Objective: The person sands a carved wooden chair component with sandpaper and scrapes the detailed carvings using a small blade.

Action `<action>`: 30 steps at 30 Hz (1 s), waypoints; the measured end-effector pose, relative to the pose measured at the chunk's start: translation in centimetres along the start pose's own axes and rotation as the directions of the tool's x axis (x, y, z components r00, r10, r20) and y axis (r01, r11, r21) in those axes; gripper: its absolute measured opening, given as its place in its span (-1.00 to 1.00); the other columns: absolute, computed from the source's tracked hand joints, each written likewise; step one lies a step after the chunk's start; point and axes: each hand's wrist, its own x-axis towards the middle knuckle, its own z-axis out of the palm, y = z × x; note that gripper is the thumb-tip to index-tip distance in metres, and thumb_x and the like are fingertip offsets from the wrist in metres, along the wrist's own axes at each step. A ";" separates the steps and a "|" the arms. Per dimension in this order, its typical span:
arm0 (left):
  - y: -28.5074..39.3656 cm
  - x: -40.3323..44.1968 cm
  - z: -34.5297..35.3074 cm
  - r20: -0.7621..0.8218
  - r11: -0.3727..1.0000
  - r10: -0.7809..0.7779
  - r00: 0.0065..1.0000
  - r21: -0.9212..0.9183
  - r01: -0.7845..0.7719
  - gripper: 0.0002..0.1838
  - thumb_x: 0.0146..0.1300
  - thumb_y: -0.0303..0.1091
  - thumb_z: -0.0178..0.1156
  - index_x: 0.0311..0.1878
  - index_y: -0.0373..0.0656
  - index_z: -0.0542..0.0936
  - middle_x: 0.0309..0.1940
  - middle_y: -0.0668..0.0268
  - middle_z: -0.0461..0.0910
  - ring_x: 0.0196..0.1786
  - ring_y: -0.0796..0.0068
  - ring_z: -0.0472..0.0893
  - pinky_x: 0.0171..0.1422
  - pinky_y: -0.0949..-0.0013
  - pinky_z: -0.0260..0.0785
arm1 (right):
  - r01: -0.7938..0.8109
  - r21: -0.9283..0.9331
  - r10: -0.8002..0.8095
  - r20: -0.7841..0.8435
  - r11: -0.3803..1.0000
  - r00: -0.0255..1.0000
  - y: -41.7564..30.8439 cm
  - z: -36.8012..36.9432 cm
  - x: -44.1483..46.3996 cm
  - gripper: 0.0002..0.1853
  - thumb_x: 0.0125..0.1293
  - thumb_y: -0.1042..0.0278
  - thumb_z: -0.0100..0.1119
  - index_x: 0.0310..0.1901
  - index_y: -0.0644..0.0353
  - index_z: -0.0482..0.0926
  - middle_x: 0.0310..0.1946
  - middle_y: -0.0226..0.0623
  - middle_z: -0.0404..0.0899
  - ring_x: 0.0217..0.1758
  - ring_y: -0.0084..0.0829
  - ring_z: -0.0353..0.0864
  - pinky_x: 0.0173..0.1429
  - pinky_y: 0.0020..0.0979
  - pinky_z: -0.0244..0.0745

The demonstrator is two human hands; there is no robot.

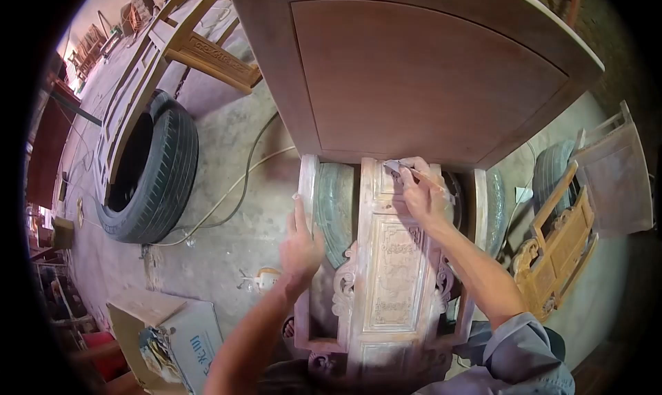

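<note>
My right hand (423, 200) is closed around a scraper (393, 166) with a thin grey blade and what looks like a wooden handle. Its blade is at the top end of a carved wooden chair back (395, 278), which lies in front of me with pale, whitish smears over its carving. Beside the frame's left rail (308, 188), my left hand (302, 249) has fingers stretched upward. A small whitish spot shows at its fingertip; I cannot tell what it is.
A large brown panel (427, 84) rises beyond the chair back. Tires (172, 174) stand or lie around, one under a chair frame (214, 57). An open cardboard box (196, 340), cables (227, 188) and a white container (265, 279) are at left. More carved furniture (562, 250) is at right.
</note>
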 end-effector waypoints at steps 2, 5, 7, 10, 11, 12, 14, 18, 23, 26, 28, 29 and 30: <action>-0.2 0.1 0.1 -0.014 1.000 0.003 1.000 -0.006 -0.003 -0.10 0.41 -0.37 0.19 0.73 -0.04 -0.01 0.38 -0.34 0.40 -0.01 -0.44 0.67 0.08 -0.18 0.61 | -0.055 -0.009 0.055 0.018 0.998 0.998 0.6 -0.1 -0.2 -0.79 0.50 0.28 0.23 0.00 0.20 0.69 -0.35 -0.21 0.78 -0.27 -0.31 0.76 -0.07 -0.29 0.59; -0.7 0.2 0.3 -0.052 0.996 0.090 0.995 -0.024 -0.091 -0.08 0.39 -0.37 0.20 0.73 -0.05 -0.02 0.34 -0.33 0.42 -0.05 -0.43 0.67 0.05 -0.19 0.60 | -0.103 -0.056 0.102 -0.027 0.993 0.994 0.7 0.9 0.1 -0.81 0.48 0.29 0.23 -0.03 0.20 0.69 -0.37 -0.23 0.77 -0.26 -0.34 0.76 -0.07 -0.30 0.58; -0.6 0.0 0.4 -0.057 0.997 0.078 0.995 0.008 -0.077 -0.10 0.36 -0.38 0.21 0.71 -0.13 0.04 0.30 -0.22 0.45 -0.05 -0.33 0.68 -0.02 -0.12 0.62 | -0.107 -0.061 0.105 -0.034 0.992 0.994 0.7 0.9 -0.2 -0.82 0.48 0.29 0.23 -0.05 0.19 0.69 -0.39 -0.25 0.77 -0.27 -0.35 0.75 -0.08 -0.30 0.57; -0.2 0.1 0.2 -0.047 0.998 0.062 0.997 0.023 -0.061 -0.10 0.34 -0.39 0.21 0.70 -0.18 0.07 0.28 -0.15 0.47 -0.05 -0.29 0.68 -0.06 -0.09 0.63 | -0.111 0.015 0.112 -0.030 0.994 0.993 0.4 0.8 -0.4 -0.82 0.49 0.28 0.23 -0.05 0.18 0.69 -0.40 -0.27 0.76 -0.28 -0.37 0.74 -0.10 -0.29 0.57; -0.2 0.1 0.0 -0.040 0.998 0.055 0.998 0.025 -0.054 -0.10 0.33 -0.39 0.21 0.70 -0.18 0.07 0.27 -0.15 0.47 -0.05 -0.29 0.68 -0.06 -0.09 0.63 | -0.139 0.051 0.141 -0.041 0.989 0.989 0.2 1.1 -0.4 -0.82 0.49 0.27 0.23 -0.05 0.18 0.70 -0.41 -0.28 0.76 -0.29 -0.38 0.74 -0.09 -0.29 0.58; -0.5 0.2 0.2 -0.060 0.996 0.081 0.995 0.027 -0.080 -0.10 0.33 -0.39 0.21 0.70 -0.19 0.07 0.28 -0.15 0.47 -0.04 -0.29 0.68 -0.05 -0.10 0.63 | -0.165 0.085 0.169 -0.047 0.983 0.984 0.2 1.3 -0.4 -0.81 0.50 0.27 0.23 -0.06 0.18 0.70 -0.41 -0.28 0.76 -0.29 -0.38 0.74 -0.09 -0.28 0.58; -1.2 0.2 0.9 -0.097 0.992 0.129 0.987 0.030 -0.126 -0.10 0.33 -0.39 0.21 0.70 -0.20 0.07 0.29 -0.16 0.46 -0.03 -0.30 0.68 -0.03 -0.11 0.63 | -0.081 0.013 0.082 -0.057 0.997 0.995 0.8 1.4 -0.5 -0.82 0.50 0.28 0.24 -0.05 0.18 0.71 -0.41 -0.29 0.76 -0.28 -0.42 0.75 -0.09 -0.31 0.59; -0.7 0.4 0.4 -0.082 0.995 0.097 0.992 0.037 -0.094 -0.10 0.32 -0.40 0.22 0.70 -0.19 0.07 0.32 -0.18 0.45 0.01 -0.32 0.68 0.01 -0.13 0.62 | -0.202 0.091 0.200 0.036 0.975 0.979 -0.1 0.1 -0.2 -0.83 0.50 0.31 0.26 -0.04 0.18 0.72 -0.41 -0.31 0.76 -0.31 -0.48 0.74 -0.13 -0.37 0.59; -0.3 0.2 0.3 -0.057 0.998 0.052 0.997 0.041 -0.050 -0.10 0.31 -0.41 0.22 0.69 -0.19 0.09 0.34 -0.20 0.45 0.06 -0.33 0.66 0.05 -0.14 0.62 | -0.111 0.108 0.112 0.003 0.988 0.994 0.3 0.8 -0.6 -0.83 0.49 0.32 0.27 -0.03 0.19 0.71 -0.42 -0.31 0.75 -0.34 -0.52 0.72 -0.19 -0.37 0.58; -1.0 0.3 0.7 -0.073 0.996 0.091 0.993 -0.020 -0.092 -0.13 0.40 -0.37 0.21 0.71 -0.09 0.05 0.39 -0.31 0.39 0.07 -0.47 0.63 0.12 -0.20 0.58 | -0.223 0.132 0.218 0.050 0.966 0.975 -0.9 0.3 -0.4 -0.83 0.50 0.32 0.26 -0.03 0.20 0.71 -0.42 -0.32 0.74 -0.34 -0.52 0.70 -0.19 -0.37 0.57; -0.8 0.1 0.7 -0.074 0.997 0.081 0.994 -0.009 -0.082 -0.14 0.41 -0.37 0.20 0.71 -0.09 0.05 0.38 -0.31 0.39 0.07 -0.47 0.63 0.13 -0.21 0.58 | -0.067 0.024 0.068 -0.045 0.997 0.997 0.2 1.4 -0.8 -0.82 0.50 0.31 0.26 -0.03 0.20 0.71 -0.42 -0.32 0.73 -0.35 -0.51 0.68 -0.20 -0.36 0.56; -0.7 0.1 0.6 -0.075 0.997 0.077 0.994 -0.002 -0.077 -0.14 0.41 -0.37 0.20 0.71 -0.09 0.05 0.38 -0.32 0.40 0.07 -0.47 0.64 0.13 -0.21 0.58 | -0.089 0.065 0.091 -0.025 0.994 0.996 0.7 1.3 -0.8 -0.82 0.50 0.30 0.26 -0.03 0.21 0.71 -0.42 -0.31 0.73 -0.35 -0.50 0.68 -0.20 -0.36 0.56; -0.8 0.2 0.6 -0.081 0.996 0.086 0.993 -0.004 -0.087 -0.14 0.41 -0.37 0.20 0.71 -0.09 0.05 0.38 -0.32 0.40 0.07 -0.46 0.64 0.13 -0.21 0.58 | -0.111 0.107 0.112 -0.005 0.988 0.994 0.7 1.1 -0.6 -0.81 0.49 0.30 0.26 -0.03 0.21 0.71 -0.41 -0.31 0.73 -0.36 -0.49 0.68 -0.19 -0.35 0.56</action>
